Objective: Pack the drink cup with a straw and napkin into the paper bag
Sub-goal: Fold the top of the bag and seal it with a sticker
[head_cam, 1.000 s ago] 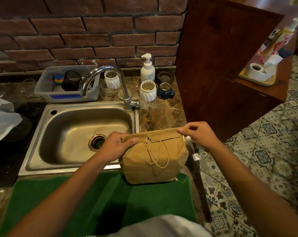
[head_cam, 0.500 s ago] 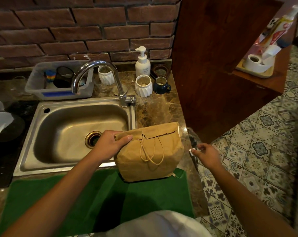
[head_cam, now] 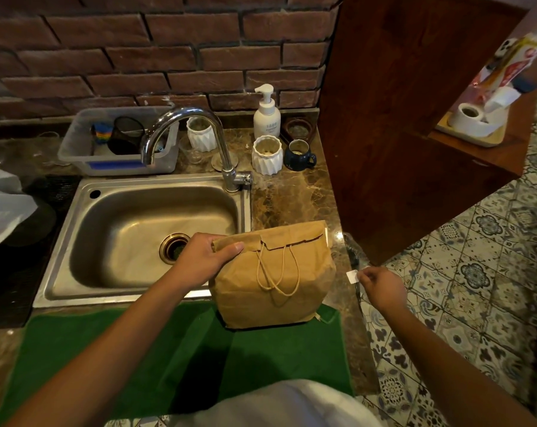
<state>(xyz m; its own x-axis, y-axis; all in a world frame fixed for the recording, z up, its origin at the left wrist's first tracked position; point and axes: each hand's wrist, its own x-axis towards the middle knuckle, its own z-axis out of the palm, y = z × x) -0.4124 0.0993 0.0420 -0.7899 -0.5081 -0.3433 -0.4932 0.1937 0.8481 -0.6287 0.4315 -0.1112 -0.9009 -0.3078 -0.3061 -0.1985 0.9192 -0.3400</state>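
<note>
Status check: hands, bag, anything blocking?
Left hand grips folded top of paper bag. Right hand pinches small white sticker beside it. Nothing blocking.

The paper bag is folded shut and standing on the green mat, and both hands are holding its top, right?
Not quite. In the head view only the left hand holds the folded top of the paper bag. The right hand is off to the side, pinching a small white piece. The bag does stand on the green mat.
</note>
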